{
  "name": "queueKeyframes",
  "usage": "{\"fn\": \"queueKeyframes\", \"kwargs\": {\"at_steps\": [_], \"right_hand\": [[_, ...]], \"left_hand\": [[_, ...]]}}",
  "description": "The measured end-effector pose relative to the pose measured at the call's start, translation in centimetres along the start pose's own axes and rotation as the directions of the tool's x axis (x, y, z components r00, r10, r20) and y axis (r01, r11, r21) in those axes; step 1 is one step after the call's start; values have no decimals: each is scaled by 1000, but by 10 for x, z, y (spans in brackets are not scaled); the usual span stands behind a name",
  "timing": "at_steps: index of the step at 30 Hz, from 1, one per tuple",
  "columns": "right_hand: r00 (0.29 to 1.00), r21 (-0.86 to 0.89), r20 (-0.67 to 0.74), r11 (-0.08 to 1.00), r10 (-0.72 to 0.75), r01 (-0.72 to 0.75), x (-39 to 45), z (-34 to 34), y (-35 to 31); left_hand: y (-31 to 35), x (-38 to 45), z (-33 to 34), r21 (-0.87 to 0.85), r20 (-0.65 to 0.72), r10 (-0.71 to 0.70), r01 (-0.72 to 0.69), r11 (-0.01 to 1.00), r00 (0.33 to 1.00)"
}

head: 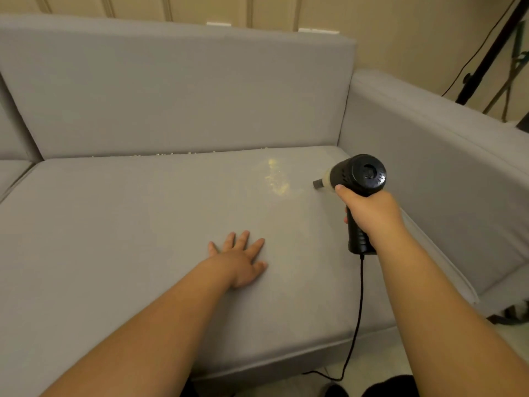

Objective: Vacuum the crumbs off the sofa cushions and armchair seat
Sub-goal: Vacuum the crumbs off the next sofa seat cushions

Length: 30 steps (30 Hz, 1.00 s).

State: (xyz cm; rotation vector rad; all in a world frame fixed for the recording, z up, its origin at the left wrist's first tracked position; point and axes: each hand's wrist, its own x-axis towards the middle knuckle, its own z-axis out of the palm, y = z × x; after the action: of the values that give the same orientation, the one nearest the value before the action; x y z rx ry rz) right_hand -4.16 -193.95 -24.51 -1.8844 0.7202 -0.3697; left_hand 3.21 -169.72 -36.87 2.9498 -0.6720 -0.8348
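Observation:
A grey sofa seat cushion (143, 239) fills the view. Pale crumbs (276, 176) lie scattered in a patch at its back right, and more crumbs (171, 153) line the seam under the back cushion. My right hand (369, 213) grips the handle of a black handheld vacuum (363, 174), its small nozzle pointing left just right of the crumb patch, close above the cushion. My left hand (243, 256) rests flat on the cushion with fingers spread, nearer to me than the crumbs.
The sofa's back cushion (186, 90) rises behind and the right armrest (443, 156) stands close beside the vacuum. The vacuum's black cord (357, 319) hangs over the cushion's front edge to the floor. A black stand with cables (492, 47) is behind the armrest.

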Motion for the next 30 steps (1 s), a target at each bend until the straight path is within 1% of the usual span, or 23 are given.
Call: {"fn": "queueKeyframes", "kwargs": {"at_steps": [6, 8, 12, 16, 19, 25, 30], "right_hand": [[997, -20, 78, 1000, -21, 23, -7, -2, -8], [997, -22, 77, 999, -23, 24, -9, -3, -10], [998, -80, 44, 996, -42, 46, -10, -6, -11], [993, -117, 107, 992, -41, 53, -13, -8, -19], [991, -96, 135, 995, -21, 34, -17, -9, -24], [996, -120, 76, 991, -41, 50, -24, -4, -24], [984, -103, 180, 995, 11, 8, -27, -11, -33]], "left_hand": [[0, 3, 4, -7, -7, -12, 12, 1000, 1000], [0, 4, 4, -10, -4, -15, 15, 1000, 1000], [1, 5, 4, -15, -8, -14, 14, 1000, 1000], [1, 4, 5, -16, -11, -13, 12, 1000, 1000], [1, 5, 7, -12, -7, -18, 18, 1000, 1000], [2, 4, 5, -14, -5, -18, 18, 1000, 1000], [0, 6, 7, -17, 1, -16, 16, 1000, 1000]]}}
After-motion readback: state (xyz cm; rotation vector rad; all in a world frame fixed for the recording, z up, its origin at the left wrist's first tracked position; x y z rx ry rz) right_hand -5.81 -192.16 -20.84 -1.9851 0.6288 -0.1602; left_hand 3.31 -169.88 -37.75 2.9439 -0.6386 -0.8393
